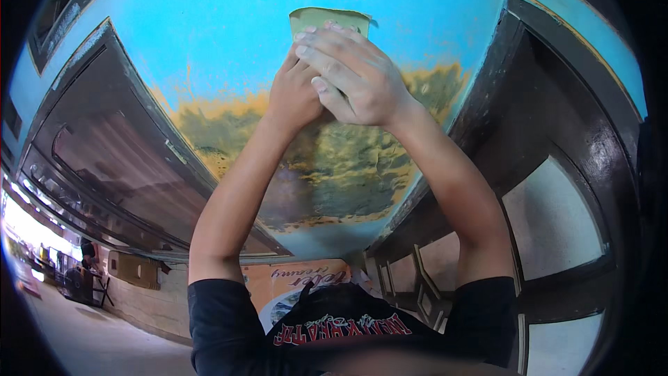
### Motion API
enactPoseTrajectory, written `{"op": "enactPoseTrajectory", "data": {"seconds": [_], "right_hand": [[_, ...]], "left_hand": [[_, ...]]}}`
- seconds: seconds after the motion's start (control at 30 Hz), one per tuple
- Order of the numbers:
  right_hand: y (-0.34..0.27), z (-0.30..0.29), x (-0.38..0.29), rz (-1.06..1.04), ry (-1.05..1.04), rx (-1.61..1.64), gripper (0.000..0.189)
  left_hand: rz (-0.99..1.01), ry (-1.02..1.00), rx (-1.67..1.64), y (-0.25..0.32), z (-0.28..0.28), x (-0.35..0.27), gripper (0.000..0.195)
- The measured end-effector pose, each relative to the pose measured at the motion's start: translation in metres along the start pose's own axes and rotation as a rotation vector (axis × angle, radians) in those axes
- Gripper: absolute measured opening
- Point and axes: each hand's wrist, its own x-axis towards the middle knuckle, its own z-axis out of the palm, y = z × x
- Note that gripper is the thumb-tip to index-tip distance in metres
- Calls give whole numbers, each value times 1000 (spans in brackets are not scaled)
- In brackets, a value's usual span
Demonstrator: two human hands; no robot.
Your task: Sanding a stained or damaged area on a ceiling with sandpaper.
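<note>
Both my hands are raised to a bright blue painted wall point(219, 26). Under my left hand point(296, 89) is a yellow-green sheet point(313, 16), apparently sandpaper, pressed against the wall with its top edge curling away. My right hand point(360, 70) lies across the back of my left hand, its fingers close together and its thumb bent. A few fingertips show past the knuckles of the right hand. Much of the sheet is hidden by the hands. Below them spreads a rough patch of bare, yellow-brown and grey wall point(334, 172) where the paint is gone.
A dark wooden window or door frame point(120, 130) borders the wall on the left. On the right stands a dark door point(553, 115) with pale panels. Low down is an orange printed sheet point(292, 274) bearing writing. A tan plastic item point(134, 270) leans at the far left.
</note>
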Motion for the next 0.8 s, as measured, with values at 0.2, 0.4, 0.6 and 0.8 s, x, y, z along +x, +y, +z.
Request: {"op": "enactPoseTrajectory", "data": {"seconds": [0.2, 0.4, 0.6, 0.8], "right_hand": [[21, 4, -21, 80, -206, -307, 67], [32, 11, -4, -57, -233, -668, 61], [48, -7, -8, 90, -102, -600, 59], [42, -7, -43, -143, -326, -575, 64]], "left_hand": [[169, 105, -106, -25, -41, -21, 28], [51, 275, 173, -52, -60, 30, 46], [-100, 289, 329, -31, -46, 62, 50], [-110, 213, 315, -20, -53, 66, 61]]}}
